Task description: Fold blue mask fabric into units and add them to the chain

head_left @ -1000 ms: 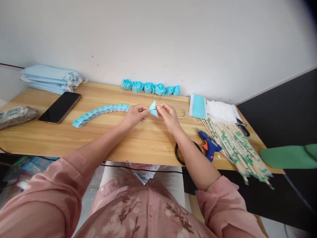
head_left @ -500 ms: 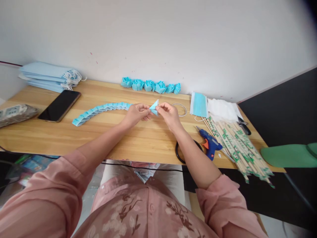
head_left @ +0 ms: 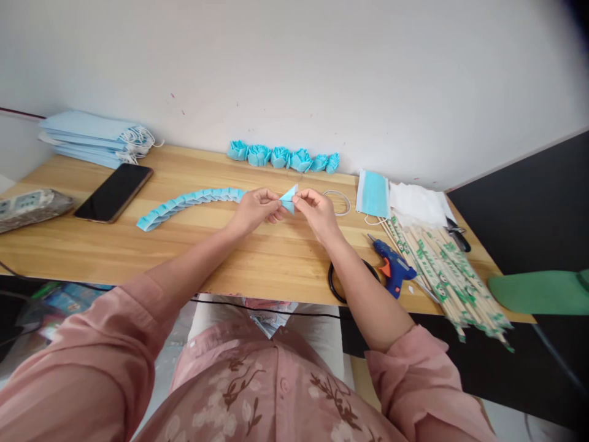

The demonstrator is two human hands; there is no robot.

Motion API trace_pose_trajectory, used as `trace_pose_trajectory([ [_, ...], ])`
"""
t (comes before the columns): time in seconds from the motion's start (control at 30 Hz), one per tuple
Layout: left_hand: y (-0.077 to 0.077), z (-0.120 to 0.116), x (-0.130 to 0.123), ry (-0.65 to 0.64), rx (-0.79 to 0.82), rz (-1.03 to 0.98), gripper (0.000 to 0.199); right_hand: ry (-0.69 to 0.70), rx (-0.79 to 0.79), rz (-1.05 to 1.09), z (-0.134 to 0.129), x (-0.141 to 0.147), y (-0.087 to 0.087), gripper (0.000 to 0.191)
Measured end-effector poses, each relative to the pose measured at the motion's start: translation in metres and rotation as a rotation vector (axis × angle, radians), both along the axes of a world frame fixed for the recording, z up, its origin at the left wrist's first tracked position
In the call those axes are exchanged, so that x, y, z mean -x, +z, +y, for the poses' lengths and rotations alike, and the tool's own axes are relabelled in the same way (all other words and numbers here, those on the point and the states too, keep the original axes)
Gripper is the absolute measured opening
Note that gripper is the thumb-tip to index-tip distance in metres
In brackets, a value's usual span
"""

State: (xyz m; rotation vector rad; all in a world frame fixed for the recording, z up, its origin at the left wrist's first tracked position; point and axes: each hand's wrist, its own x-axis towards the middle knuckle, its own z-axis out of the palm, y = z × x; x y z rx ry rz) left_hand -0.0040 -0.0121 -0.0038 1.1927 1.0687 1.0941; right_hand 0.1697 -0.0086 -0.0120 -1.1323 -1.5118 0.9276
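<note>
Between my two hands is a small folded light-blue piece with pointed corners. My left hand pinches its left side, fingers curled. On the right side, the thumb and fingertips of my right hand grip it. A curved row of overlapping folded blue pieces lies on the wooden table, its right end reaching my left hand. Behind my hands, several blue fabric flowers stand in a line by the wall.
A mask stack, a phone and a wrapped bundle lie left. Rightward are a tape ring, a blue mask, a glue gun, wrapped sticks, black tape and a green object.
The camera view has shifted slightly. My right fingers have moved a little on the folded piece, showing more of its middle; both hands still hold it.
</note>
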Motion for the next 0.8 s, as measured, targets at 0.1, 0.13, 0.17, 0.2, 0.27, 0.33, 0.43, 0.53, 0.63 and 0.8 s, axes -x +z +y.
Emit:
trace_pose_trajectory([
  [0.1, 0.0017, -0.0012, 0.0005, -0.005, -0.007, -0.022, 0.011, -0.002, -0.01, -0.01, 0.0001, -0.0003, 0.0003, 0.019],
  [0.13, 0.0022, -0.0015, 0.0006, -0.008, -0.003, -0.03, 0.011, -0.003, -0.013, -0.011, 0.0001, -0.0003, 0.0003, 0.019],
  [0.17, 0.0026, -0.0018, 0.0007, -0.009, 0.004, -0.036, 0.011, -0.004, -0.015, -0.011, 0.0002, -0.0003, 0.0004, 0.019],
  [0.2, 0.0029, -0.002, 0.0007, -0.009, 0.013, -0.04, 0.011, -0.007, -0.017, -0.012, 0.0002, -0.0002, 0.0003, 0.019],
  [0.27, 0.0032, -0.0021, 0.0006, -0.006, 0.026, -0.043, 0.011, -0.015, -0.02, -0.02, 0.0002, 0.0001, 0.0002, 0.019],
  [0.33, 0.0034, -0.002, 0.0003, 0.003, 0.032, -0.047, 0.012, -0.024, -0.025, -0.035, 0.0002, 0.0004, -0.0003, 0.018],
  [0.43, 0.0036, -0.002, -0.0001, 0.013, 0.03, -0.052, 0.013, -0.032, -0.031, -0.057, 0.0007, 0.0007, -0.0017, 0.018],
  [0.53, 0.004, -0.0024, -0.0005, 0.008, 0.03, -0.052, 0.016, -0.035, -0.04, -0.071, 0.002, 0.0006, -0.0037, 0.018],
  [0.63, 0.0038, -0.0029, -0.0007, 0.001, 0.047, -0.067, 0.017, -0.014, -0.046, -0.048, 0.0031, 0.0002, -0.005, 0.019],
  [0.8, 0.0023, -0.0017, 0.0001, -0.035, 0.054, -0.082, 0.024, 0.005, -0.053, -0.05, 0.0021, -0.0007, -0.0027, 0.02],
])
